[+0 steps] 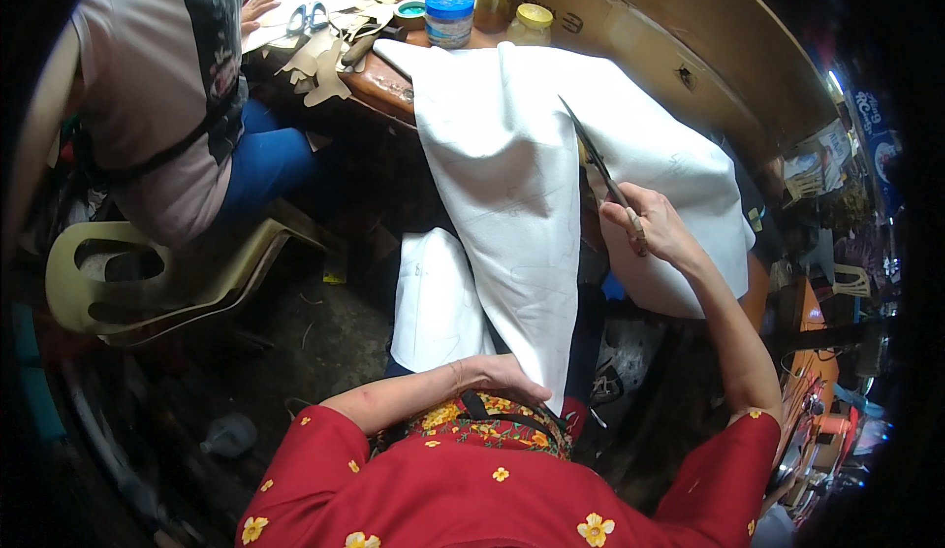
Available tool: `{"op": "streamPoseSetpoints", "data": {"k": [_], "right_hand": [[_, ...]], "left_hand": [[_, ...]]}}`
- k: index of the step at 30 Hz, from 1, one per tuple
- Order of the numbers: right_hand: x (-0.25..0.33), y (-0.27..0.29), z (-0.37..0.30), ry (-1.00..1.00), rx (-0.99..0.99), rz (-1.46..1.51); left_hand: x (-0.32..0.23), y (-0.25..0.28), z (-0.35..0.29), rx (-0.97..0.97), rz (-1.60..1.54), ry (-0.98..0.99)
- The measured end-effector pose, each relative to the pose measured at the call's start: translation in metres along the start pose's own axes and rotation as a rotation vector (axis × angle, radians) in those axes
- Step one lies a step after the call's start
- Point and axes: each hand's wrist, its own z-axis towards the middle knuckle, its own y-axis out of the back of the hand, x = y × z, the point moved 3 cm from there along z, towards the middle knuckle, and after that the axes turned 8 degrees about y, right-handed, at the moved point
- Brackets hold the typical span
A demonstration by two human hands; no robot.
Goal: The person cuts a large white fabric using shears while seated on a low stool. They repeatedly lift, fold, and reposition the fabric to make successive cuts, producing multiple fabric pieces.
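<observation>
A large white sheet (502,154) of cloth-like material drapes over the table's edge and hangs down toward my lap, with faint pencil lines on it. My right hand (650,223) is closed around the handles of a pair of scissors (602,166). Their blades point away from me, at a long slit between two parts of the sheet. Near my waist, my left hand (512,375) is closed on the sheet's narrow lower end; some of its fingers are hidden. Another piece of white material (433,297) lies across my lap, left of the hanging part.
At the far left, a co-worker's hand (258,8) rests by cream scraps (320,64) and light-blue-handled scissors (307,18). A blue-lidded jar (449,20) and yellow-lidded jars (533,24) stand before a cardboard panel (669,31). A plastic chair (187,277) stands left.
</observation>
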Motion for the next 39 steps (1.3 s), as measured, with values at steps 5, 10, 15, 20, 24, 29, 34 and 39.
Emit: {"op": "streamPoseSetpoints", "data": {"k": [5,10,15,20,24,29,34,39], "right_hand": [[-0.001,0.008,0.012,0.011,0.009,-0.076],[-0.009,0.001,0.017,0.156,-0.034,-0.048],[-0.01,-0.002,0.016,0.092,0.022,-0.015],[-0.003,-0.002,0.026,0.07,0.06,0.033],[-0.001,-0.008,0.026,0.049,0.09,0.113],[0.003,-0.014,0.028,0.035,0.188,0.173],[0.002,-0.023,0.048,-0.006,0.185,0.272],[0.007,-0.019,0.061,0.061,0.219,0.23]], "left_hand": [[0.002,0.001,0.002,-0.062,-0.04,0.044],[0.003,0.0,-0.001,-0.101,-0.078,-0.054],[0.007,0.0,0.001,-0.136,0.003,-0.032],[0.003,-0.005,-0.001,-0.165,0.102,0.086],[-0.004,-0.009,-0.004,-0.147,0.158,0.137],[-0.002,-0.009,-0.002,-0.149,0.223,0.096],[0.002,-0.005,0.001,-0.161,0.285,0.077],[-0.002,-0.007,-0.004,-0.152,0.261,0.069]]}}
